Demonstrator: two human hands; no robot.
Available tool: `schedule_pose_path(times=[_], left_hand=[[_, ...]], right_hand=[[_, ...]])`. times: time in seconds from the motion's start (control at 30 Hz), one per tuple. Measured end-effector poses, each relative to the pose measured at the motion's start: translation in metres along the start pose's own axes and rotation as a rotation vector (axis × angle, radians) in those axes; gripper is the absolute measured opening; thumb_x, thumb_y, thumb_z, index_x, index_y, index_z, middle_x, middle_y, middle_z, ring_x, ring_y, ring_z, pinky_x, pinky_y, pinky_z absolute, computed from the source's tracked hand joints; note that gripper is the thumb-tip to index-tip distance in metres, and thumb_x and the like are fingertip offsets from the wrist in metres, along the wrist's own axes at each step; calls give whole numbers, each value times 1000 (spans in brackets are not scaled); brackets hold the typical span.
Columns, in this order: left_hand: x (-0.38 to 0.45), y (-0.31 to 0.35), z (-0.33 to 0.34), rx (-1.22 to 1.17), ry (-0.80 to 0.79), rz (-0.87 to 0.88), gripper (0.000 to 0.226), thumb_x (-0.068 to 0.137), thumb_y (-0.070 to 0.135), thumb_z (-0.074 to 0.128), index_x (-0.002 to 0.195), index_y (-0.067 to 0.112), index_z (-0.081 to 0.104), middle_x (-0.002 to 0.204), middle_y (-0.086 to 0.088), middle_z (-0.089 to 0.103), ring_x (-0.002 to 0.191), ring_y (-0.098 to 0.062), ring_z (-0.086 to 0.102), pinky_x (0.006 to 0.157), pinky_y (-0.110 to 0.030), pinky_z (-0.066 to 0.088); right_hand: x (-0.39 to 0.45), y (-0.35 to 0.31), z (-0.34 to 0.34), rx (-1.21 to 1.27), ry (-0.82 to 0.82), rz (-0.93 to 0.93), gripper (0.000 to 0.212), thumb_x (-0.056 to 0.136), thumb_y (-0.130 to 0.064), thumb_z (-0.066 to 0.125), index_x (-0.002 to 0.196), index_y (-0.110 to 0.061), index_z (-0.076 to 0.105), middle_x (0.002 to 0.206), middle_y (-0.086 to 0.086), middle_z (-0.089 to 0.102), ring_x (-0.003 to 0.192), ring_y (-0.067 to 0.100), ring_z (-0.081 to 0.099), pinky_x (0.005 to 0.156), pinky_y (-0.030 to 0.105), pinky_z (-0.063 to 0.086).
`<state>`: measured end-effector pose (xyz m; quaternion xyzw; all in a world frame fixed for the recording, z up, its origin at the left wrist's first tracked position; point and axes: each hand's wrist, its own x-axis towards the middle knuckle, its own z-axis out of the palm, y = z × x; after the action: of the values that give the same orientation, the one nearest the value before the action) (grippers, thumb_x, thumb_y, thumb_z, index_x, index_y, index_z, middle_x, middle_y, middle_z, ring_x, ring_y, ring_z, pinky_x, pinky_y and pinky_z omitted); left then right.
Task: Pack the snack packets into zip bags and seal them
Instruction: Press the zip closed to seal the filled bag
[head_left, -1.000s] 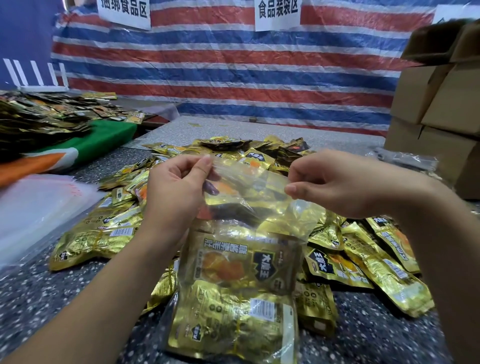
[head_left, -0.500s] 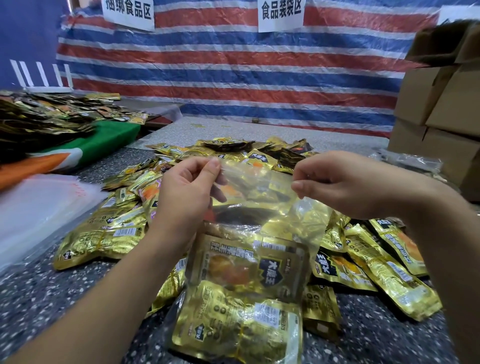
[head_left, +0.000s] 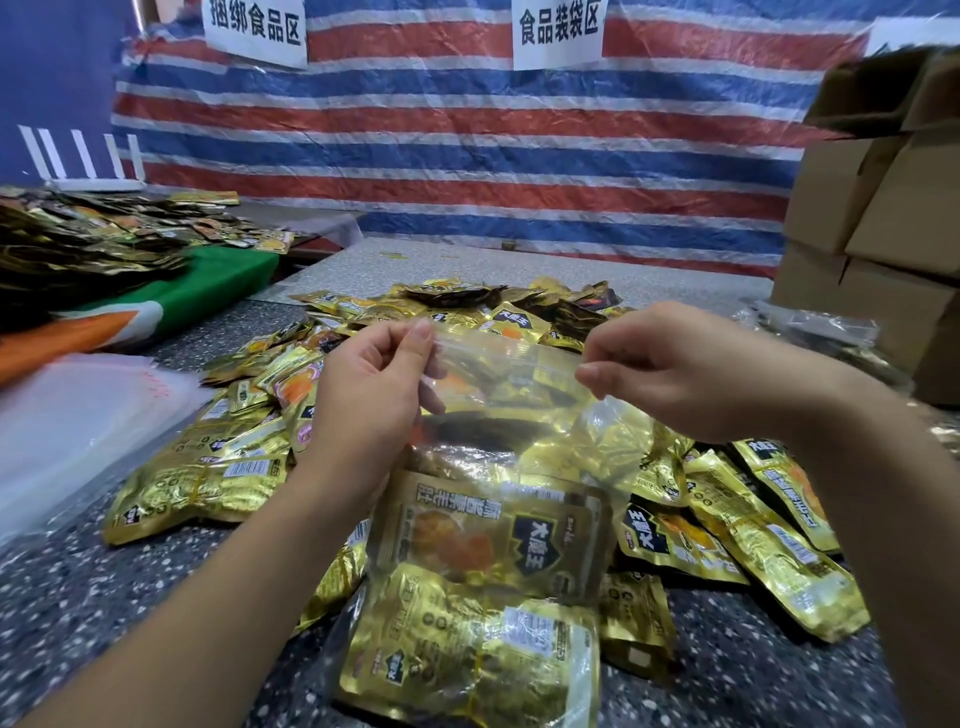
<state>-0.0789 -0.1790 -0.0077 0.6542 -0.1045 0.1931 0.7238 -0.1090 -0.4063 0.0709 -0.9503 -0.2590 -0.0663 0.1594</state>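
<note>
Zip bag (head_left: 493, 519), thin, limp, slick film, weighted by gold snack packets (head_left: 467, 649), hangs below both grips. Left hand (head_left: 371, 395) and right hand (head_left: 670, 371) pinch its top corners; best held at the zip strip.

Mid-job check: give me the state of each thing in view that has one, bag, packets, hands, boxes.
zip bag: held up by its top edge, gold packets inside; seal cannot be told.
left hand: pinches the bag's top left end.
right hand: pinches the bag's top right end.
loose snack packets: piled unpacked on the table.
empty clear bags: stacked flat at left.
cardboard boxes: stacked; top one open.
</note>
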Motion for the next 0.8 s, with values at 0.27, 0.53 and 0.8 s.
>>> schedule_pose_path(times=[0.27,0.53,0.8], left_hand=[[3,-5,-1,0,-7,24,26,99,23,57,75,15,63,60,7,63,42,-6,52,36,-17,37],[2,-6,0,-33,-56,29,22,98,21,58,78,12,61,59,5,62,40,-4,48,36,-15,35],[0,-2,2,-71,-95,16,23,99,19,56,77,13,60,59,5,61,39,-8,50,36,-19,37]], right_hand=[[4,5,2,53,-29,16,24,96,-33,57,74,-25,63,54,-14,50,46,2,40,48,19,37],[2,7,0,38,-48,23,33,84,-59,51,78,-31,66,65,-8,60,54,6,50,52,28,42],[12,-5,20,29,29,-38,41,92,-51,52,75,-17,63,56,-9,48,49,3,41,50,19,37]])
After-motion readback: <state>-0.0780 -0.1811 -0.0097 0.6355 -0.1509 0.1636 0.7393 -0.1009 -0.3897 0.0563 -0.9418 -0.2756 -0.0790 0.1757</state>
